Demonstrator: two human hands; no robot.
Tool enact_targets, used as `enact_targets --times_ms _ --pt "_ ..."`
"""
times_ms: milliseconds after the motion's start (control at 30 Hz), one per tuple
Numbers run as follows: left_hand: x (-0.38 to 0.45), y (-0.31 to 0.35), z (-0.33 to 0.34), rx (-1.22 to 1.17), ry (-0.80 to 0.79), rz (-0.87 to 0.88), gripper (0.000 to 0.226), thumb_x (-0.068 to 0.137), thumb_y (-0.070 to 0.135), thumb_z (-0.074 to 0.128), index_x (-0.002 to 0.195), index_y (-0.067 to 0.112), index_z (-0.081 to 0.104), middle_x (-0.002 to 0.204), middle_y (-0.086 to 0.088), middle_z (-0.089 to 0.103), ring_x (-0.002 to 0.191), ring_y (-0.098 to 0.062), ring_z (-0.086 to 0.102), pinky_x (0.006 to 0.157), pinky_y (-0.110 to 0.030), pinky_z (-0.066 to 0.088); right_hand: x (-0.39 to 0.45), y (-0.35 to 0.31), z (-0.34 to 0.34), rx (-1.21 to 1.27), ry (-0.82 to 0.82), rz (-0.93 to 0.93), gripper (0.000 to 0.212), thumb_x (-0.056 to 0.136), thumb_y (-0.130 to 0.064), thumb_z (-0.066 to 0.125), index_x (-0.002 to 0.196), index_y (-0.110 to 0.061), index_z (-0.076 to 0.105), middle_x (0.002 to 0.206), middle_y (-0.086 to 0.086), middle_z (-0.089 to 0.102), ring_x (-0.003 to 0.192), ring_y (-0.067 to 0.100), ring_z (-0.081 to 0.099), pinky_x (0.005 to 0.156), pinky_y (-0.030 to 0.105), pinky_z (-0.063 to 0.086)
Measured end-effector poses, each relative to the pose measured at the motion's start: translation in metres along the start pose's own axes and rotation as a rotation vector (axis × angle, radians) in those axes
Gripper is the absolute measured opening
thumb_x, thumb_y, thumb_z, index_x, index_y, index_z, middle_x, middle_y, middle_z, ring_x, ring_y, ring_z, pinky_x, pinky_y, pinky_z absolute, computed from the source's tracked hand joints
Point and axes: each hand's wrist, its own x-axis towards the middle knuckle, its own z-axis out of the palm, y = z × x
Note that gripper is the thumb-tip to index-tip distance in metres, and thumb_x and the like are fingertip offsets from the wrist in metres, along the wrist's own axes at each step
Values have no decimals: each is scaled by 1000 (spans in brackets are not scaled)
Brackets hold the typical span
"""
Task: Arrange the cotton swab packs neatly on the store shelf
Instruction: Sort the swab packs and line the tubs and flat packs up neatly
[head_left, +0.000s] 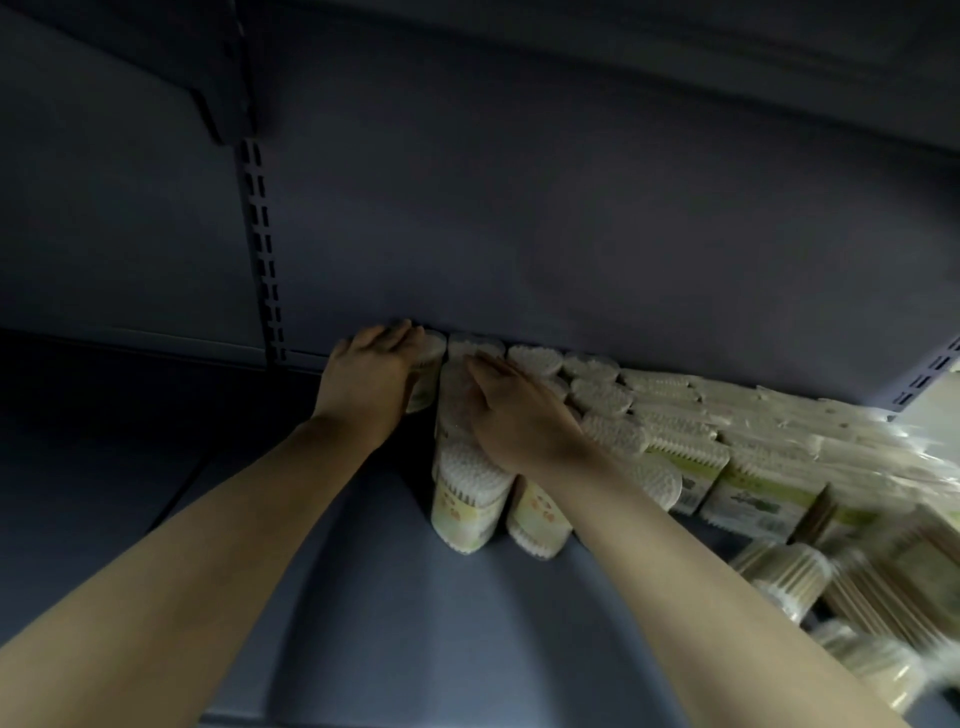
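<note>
A round swab pack (427, 371) stands at the very back of the shelf (395, 613), against the rear wall (571, 218). The left hand (371, 371) curls over its top and left side, gripping it. Just to its right, touching or nearly so, a column of round packs (470, 499) runs toward the front edge. The right hand (511, 410) lies flat on top of the rear ones in this column, fingers straight and pointing at the gripped pack, holding nothing. More round packs (602, 397) fill rows further right, then boxed swabs (753, 493) with green labels, all close together. Bags of wooden-stick swabs (883, 587), blurred, lie tilted near the right front corner. A slotted upright (262, 249) rises behind the left hand.
</note>
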Motion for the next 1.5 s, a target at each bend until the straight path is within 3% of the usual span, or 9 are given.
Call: enact_targets --times_ms 200,367,500,667,833,1000,1200,1367,1500 --pt "1 -2 2 -28 38 42 53 87 4 60 137 4 43 142 -14 43 129 -33 41 99 -47 35 -2 -1 -1 -7 -1 -7 49 100 -28 27 147 -15 20 156 2 15 143 14 13 111 19 9" --pt "-2 -2 -1 62 -76 33 64 97 22 42 149 14 6 157 -4 9 143 -20 10 111 -35 16 -3 -2 -3 -2 -8 -6 50 100 -26 28 147 -15 20 156 3 16 142 14 14 110 19 10" --pt "-16 2 -7 -17 -118 -15 72 95 19 44 149 17 -3 157 -4 -4 141 -25 6 112 -37 12 -5 -3 -5 142 68 2 50 95 -16 38 144 -15 29 151 6 30 136 22 30 107 24 24" --pt "-35 -1 -21 -67 -112 -11 67 92 23 47 149 19 11 152 -4 18 135 -26 17 108 -35 18 -5 0 -6 275 273 5 45 85 1 43 127 -13 52 132 13 51 120 29 48 93 28 38" --pt "-57 -8 -36 -54 -135 -39 52 91 26 48 141 23 34 145 -1 33 130 -25 27 103 -35 27 -21 2 -14 281 303 31 42 88 0 42 126 -14 52 130 9 52 119 23 49 93 26 40" --pt "-83 -13 -43 -71 -146 -34 40 92 26 47 131 23 48 136 1 45 122 -23 40 93 -32 36 -40 -2 -20 310 367 42 38 88 -1 43 121 -13 55 126 8 55 117 21 52 94 33 45" --pt "-113 -11 -45 -138 -86 4 31 89 20 53 119 17 60 117 -5 59 103 -27 53 78 -33 43 -74 6 -20 252 452 78 37 84 -4 47 118 -16 58 124 5 55 103 20 53 73 24 38" --pt "-139 11 -47 -235 -12 53 15 82 16 61 96 15 65 85 2 57 79 -19 55 62 -28 36 -106 20 -22 242 564 86 37 79 2 49 113 -6 62 118 14 59 109 30 52 78 29 40" --pt "-157 39 -45 -271 -32 94 13 82 17 61 94 16 65 83 3 57 80 -20 57 66 -30 42 -137 47 -28 236 584 170 37 81 -3 48 113 -13 61 119 12 58 103 29 56 73 26 39"
